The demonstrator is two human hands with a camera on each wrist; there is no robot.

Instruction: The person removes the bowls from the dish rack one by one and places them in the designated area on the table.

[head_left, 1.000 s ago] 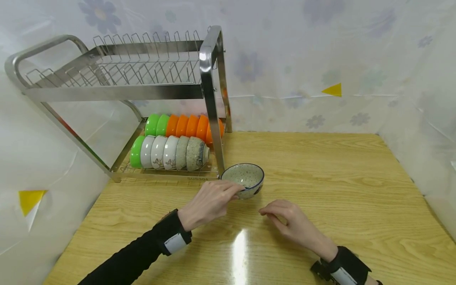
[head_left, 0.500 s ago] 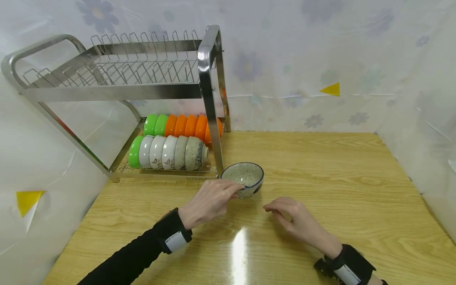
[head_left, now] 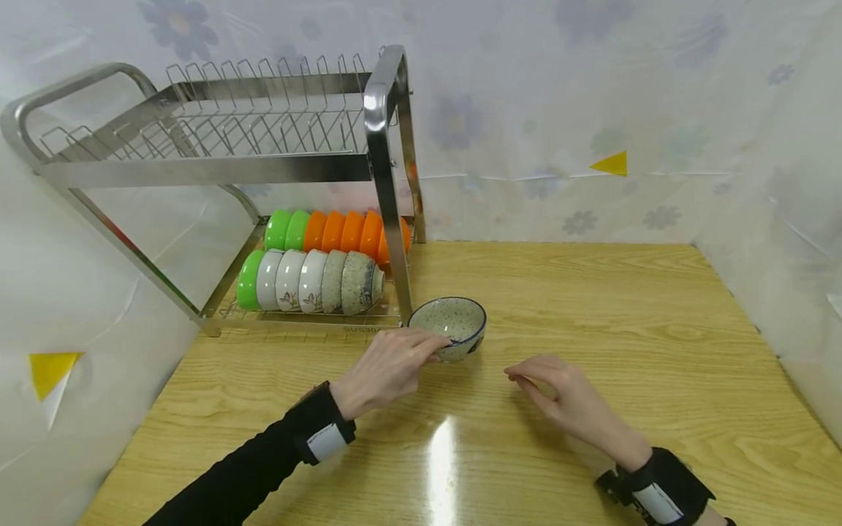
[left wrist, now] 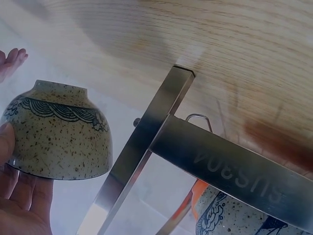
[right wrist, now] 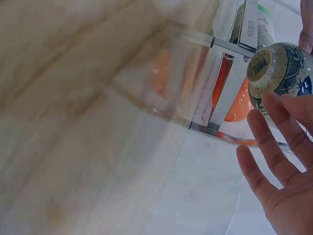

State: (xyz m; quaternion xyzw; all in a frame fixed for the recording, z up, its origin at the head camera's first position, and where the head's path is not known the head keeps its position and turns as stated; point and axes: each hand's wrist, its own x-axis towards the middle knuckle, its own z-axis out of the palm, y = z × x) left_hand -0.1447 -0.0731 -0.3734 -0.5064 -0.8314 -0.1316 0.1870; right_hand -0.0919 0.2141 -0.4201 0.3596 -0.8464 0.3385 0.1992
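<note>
A speckled grey ceramic bowl (head_left: 454,321) with a dark blue rim sits upright in my left hand (head_left: 395,369), just right of the dish rack's front leg. Thumb and fingers of that hand pinch its near left side. The left wrist view shows the bowl's outer wall (left wrist: 63,137) with a blue wave band, the thumb lying against it. My right hand (head_left: 572,398) is apart from the bowl, to its lower right over the table. Its fingers look relaxed and hold nothing; in the right wrist view the right hand (right wrist: 288,186) overlaps the bowl (right wrist: 286,63).
At the left stands a two-tier steel dish rack (head_left: 210,172). On its lower tier, a back row has green bowls (head_left: 279,230) and orange bowls (head_left: 333,231); a front row has green, white and speckled grey bowls (head_left: 358,285). The wooden table (head_left: 592,307) meets sheeted walls.
My right hand has drawn away from the bowl, to the right and slightly up in the head view. My left hand keeps its pinch on the bowl, almost unmoved.
</note>
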